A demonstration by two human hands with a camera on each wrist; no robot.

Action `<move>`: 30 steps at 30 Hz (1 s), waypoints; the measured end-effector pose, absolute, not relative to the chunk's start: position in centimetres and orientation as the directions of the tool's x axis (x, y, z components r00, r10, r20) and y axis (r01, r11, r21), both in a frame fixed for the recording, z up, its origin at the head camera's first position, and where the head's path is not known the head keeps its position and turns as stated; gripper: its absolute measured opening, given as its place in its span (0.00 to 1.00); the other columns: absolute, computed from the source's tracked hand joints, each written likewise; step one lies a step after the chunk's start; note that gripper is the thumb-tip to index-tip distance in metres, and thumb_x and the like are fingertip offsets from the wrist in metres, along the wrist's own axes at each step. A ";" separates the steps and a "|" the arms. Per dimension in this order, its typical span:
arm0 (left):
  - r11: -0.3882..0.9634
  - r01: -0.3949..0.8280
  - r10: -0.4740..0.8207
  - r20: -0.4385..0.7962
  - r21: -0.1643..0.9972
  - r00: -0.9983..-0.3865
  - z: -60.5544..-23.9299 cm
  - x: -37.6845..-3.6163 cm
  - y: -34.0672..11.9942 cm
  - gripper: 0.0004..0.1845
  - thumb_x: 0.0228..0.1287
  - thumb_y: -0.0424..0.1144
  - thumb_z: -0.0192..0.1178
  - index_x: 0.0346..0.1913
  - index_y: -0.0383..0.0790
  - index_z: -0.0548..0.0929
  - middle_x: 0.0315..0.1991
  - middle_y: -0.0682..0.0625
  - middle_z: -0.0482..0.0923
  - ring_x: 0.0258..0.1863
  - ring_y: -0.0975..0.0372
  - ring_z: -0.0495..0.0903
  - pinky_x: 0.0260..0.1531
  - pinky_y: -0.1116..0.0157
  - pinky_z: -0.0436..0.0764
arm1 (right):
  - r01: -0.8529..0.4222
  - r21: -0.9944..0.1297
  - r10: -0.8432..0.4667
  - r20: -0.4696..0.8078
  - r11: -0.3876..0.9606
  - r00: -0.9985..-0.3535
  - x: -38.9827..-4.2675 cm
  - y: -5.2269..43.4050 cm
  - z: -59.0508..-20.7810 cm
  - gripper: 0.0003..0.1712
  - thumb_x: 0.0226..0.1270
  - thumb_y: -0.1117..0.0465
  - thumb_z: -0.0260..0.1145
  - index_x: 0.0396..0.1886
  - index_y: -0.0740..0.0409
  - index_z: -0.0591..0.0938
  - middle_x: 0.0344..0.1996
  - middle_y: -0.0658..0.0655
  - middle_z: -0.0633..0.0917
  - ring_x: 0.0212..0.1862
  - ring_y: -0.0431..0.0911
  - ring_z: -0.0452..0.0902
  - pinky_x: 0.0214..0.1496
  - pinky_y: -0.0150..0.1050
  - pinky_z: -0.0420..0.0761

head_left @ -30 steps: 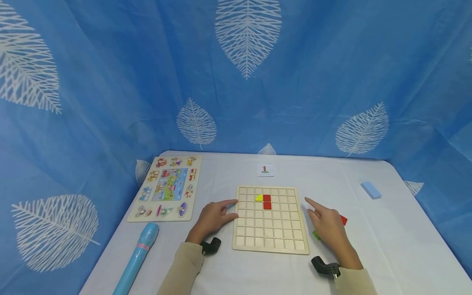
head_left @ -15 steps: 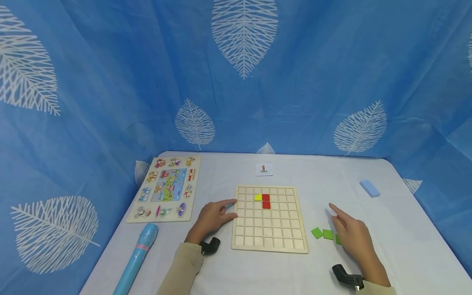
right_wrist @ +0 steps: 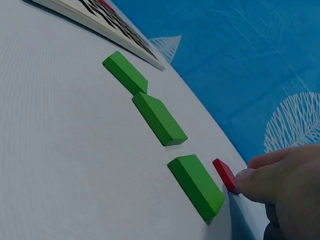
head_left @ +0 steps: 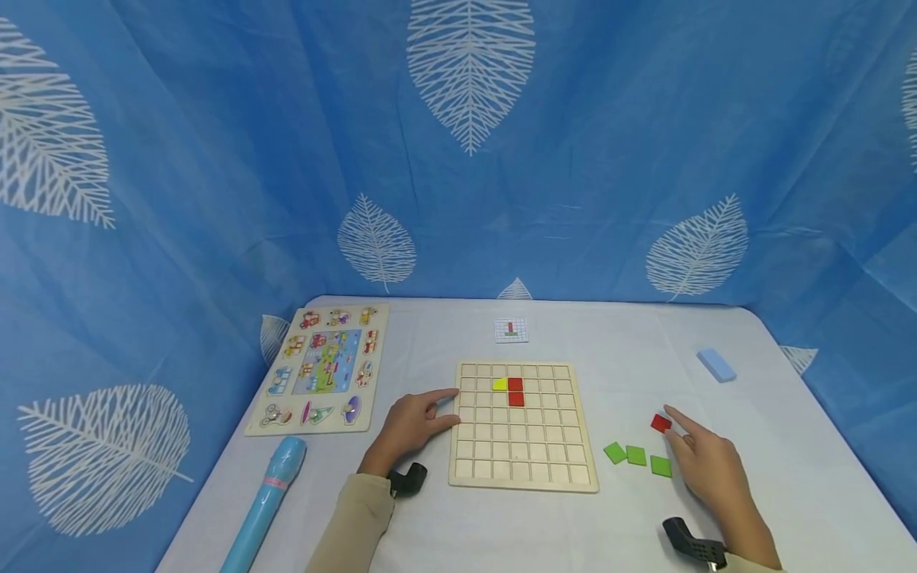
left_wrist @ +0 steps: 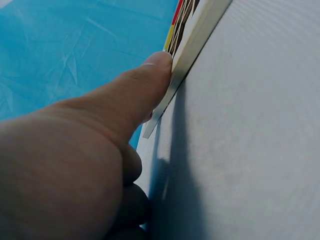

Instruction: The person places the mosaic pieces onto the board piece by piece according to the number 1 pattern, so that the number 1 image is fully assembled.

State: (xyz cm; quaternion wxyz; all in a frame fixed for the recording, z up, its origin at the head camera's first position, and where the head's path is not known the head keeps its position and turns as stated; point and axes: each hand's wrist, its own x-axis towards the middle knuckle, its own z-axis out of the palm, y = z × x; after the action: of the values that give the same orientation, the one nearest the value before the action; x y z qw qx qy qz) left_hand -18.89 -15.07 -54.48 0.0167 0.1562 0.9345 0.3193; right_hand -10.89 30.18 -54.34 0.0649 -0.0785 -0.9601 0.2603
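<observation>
In the head view, a wooden grid board (head_left: pixel 526 446) holds two red square tiles (head_left: pixel 516 399) and a yellow piece (head_left: pixel 499 384) in its upper cells. My left hand (head_left: pixel 410 426) touches the board's left edge with spread thumb and index finger; in the left wrist view its thumb (left_wrist: pixel 145 82) lies against the rim. My right hand (head_left: pixel 709 465) is at a loose red tile (head_left: pixel 660 423) flat on the table. Its index finger and thumb stand apart around the tile's right corner, and the thumb (right_wrist: pixel 255 182) appears to touch the tile.
Three green tiles (head_left: pixel 635 455) lie between the board and my right hand. Behind the board is a small pattern card (head_left: pixel 511 330). A picture puzzle (head_left: pixel 315 370) and a light blue tube (head_left: pixel 265 501) are at left, a pale blue block (head_left: pixel 716 365) at back right.
My right hand has moved rightward from beside the board, past the green tiles, to the loose red tile, uncovering these tiles. My left hand stays at the board's edge.
</observation>
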 end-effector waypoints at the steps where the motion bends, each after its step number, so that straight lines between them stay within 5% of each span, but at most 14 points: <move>1: 0.746 0.283 0.304 0.070 0.603 -0.950 -54.5 -18.9 -15.1 0.27 0.64 0.56 0.70 0.64 0.54 0.84 0.16 0.61 0.64 0.17 0.69 0.60 0.20 0.68 0.61 | 0.121 -0.510 0.188 0.081 0.851 -0.979 -10.9 30.2 -54.4 0.27 0.75 0.63 0.61 0.72 0.64 0.73 0.14 0.52 0.66 0.20 0.48 0.60 0.26 0.41 0.63; 14: 0.734 0.295 0.313 0.081 0.612 -0.946 -54.7 -18.9 -15.2 0.27 0.64 0.57 0.70 0.64 0.55 0.84 0.16 0.61 0.63 0.17 0.69 0.59 0.21 0.68 0.61 | 0.207 -0.492 0.275 0.068 0.845 -0.959 -11.4 29.8 -54.9 0.27 0.73 0.58 0.65 0.66 0.70 0.76 0.13 0.53 0.68 0.23 0.49 0.63 0.31 0.44 0.64; 30: 0.750 0.274 0.298 0.063 0.602 -0.953 -54.8 -19.1 -15.1 0.27 0.63 0.56 0.71 0.64 0.56 0.84 0.16 0.60 0.65 0.17 0.68 0.61 0.21 0.68 0.62 | 0.173 -0.485 0.261 0.120 0.857 -0.958 -11.0 29.5 -55.0 0.24 0.73 0.59 0.66 0.62 0.68 0.80 0.13 0.51 0.65 0.20 0.47 0.60 0.26 0.41 0.61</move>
State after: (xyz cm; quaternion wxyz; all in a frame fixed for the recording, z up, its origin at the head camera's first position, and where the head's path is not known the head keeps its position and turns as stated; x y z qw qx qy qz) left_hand -19.07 -15.06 -54.81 0.0184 0.1530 0.9352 0.3188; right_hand -11.01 29.53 -54.97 0.0909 -0.1133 -0.9593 0.2420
